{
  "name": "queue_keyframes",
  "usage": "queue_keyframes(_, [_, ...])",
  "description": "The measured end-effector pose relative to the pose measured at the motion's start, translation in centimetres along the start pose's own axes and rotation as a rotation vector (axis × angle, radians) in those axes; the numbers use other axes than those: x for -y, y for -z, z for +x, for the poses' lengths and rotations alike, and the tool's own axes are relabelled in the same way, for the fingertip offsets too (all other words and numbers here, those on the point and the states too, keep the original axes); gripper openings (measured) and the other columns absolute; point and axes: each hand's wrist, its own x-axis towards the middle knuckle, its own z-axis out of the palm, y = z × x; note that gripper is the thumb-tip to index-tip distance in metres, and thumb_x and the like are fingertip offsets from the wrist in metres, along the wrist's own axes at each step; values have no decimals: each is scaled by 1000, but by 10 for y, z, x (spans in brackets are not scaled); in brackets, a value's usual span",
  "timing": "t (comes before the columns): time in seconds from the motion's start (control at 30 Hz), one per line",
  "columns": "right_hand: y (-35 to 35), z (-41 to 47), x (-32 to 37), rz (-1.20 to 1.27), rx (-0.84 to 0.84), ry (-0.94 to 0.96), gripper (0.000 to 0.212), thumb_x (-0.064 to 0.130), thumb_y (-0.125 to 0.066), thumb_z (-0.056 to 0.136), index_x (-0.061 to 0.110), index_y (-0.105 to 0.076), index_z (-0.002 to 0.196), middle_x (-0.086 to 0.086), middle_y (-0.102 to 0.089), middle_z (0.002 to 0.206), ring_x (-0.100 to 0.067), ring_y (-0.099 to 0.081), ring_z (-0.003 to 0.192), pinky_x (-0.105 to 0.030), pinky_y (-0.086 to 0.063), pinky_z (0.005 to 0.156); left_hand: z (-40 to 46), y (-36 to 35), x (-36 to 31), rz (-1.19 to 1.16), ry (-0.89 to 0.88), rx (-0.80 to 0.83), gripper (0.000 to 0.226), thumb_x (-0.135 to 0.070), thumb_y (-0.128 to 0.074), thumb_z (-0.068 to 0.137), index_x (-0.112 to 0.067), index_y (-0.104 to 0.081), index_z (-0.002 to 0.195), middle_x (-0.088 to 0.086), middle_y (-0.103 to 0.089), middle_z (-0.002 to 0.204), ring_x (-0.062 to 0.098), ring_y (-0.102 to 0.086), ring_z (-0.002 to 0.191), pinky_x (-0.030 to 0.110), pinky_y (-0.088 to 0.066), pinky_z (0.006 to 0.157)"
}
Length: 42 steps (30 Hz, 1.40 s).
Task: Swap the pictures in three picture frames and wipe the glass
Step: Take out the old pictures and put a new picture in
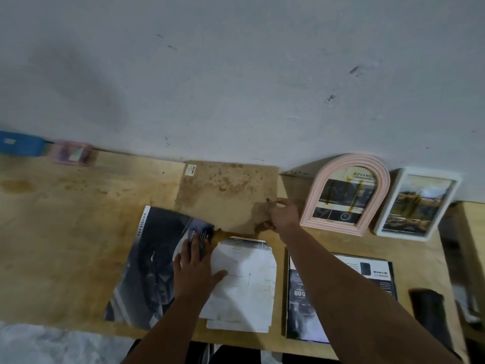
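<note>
Flat left hand [193, 269] presses glossy dark picture [154, 261] on plywood surface [65, 232].
Right hand [282, 215], at one o'clock, pinches the stained brown backing board [228, 195]'s edge.

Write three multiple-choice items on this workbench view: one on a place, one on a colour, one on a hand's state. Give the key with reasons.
1. Where does the arched frame stand?
A. against the wall, left of the white frame
B. flat by the table's near edge
C. in the left hand

2. The arched frame's colour?
A. blue
B. pink
C. black

3. What is the right hand doing?
A. hanging idle
B. pinching the brown backing board
C. holding a cloth

Key: 1 A, it leans upright at the wall. 2 B, its rim is pale pink. 3 B, fingers grip the board's edge.
</note>
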Motion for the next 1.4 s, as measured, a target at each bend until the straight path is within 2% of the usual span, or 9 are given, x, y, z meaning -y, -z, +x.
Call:
queue_keyframes(0.1, [13,-20,7,76,131,66,44,-5,-52,99,25,-57,131,-10,-63,110,-28,-64,91,-52,-57,89,0,7,-2,-13,2,37,105,-81,-49,86,-21,-12,164,13,-4,173,41,-7,158,57,-21,123])
queue_keyframes(0.27, [33,-50,17,168,233,188,47,-1,-48,101,31,-57,134,-7,-67,122,-34,-67,110,-52,-61,89,-4,18,-7,-47,5,76,100,-77,-52,88,-29,-8,164,11,6,172,40,2,158,58,-19,124])
queue_keyframes(0.43, [70,-74,25,196,232,294,44,6,-52,102,33,-57,137,-2,-69,127,-28,-67,115,-39,-62,73,-6,28,-14,-37,37,82,104,-75,-61,84,-25,-15,163,11,1,171,41,-4,156,62,-29,120])
queue_keyframes(0.67, [148,-97,8,238,211,330,39,11,-50,107,31,-56,139,-2,-68,120,-27,-64,113,-39,-62,74,-11,30,-30,-37,125,67,99,-74,-61,85,-34,-14,163,2,4,174,40,4,158,63,-11,123])
queue_keyframes(0.87, [216,-100,-33,255,180,298,42,6,-48,106,34,-61,135,-10,-66,128,-36,-63,115,-37,-62,68,-21,32,-57,9,185,0,106,-71,-63,86,-18,-14,164,7,2,173,41,-3,157,62,-19,122])
queue_keyframes(1.0, [261,-102,-73,262,171,305,42,9,-49,107,34,-59,140,-7,-69,126,-34,-66,115,-50,-63,82,-34,33,-77,5,190,-115,95,-63,-64,89,-14,-26,161,13,-16,170,44,-15,154,64,-27,117])
queue_keyframes(1.1, [292,-104,-99,249,146,294,42,11,-50,107,34,-57,142,-7,-70,126,-30,-67,113,-42,-64,76,-43,31,-99,-107,160,-176,76,-50,-66,92,-14,-41,154,17,-40,158,44,-36,145,62,-37,112])
queue_keyframes(1.27, [342,-96,-136,225,135,257,40,11,-51,107,36,-60,136,-6,-67,128,-30,-64,117,-53,-61,88,-77,10,-154,-426,81,-80,55,-37,-65,97,-15,-55,147,10,-52,152,31,-51,137,46,-45,110])
queue_keyframes(1.4, [370,-89,-156,198,148,215,44,11,-50,107,36,-56,143,-4,-68,129,-30,-63,119,-59,-58,91,-102,-3,-190,-487,77,42,55,-41,-62,98,-23,-52,148,3,-49,153,25,-61,126,41,-50,106])
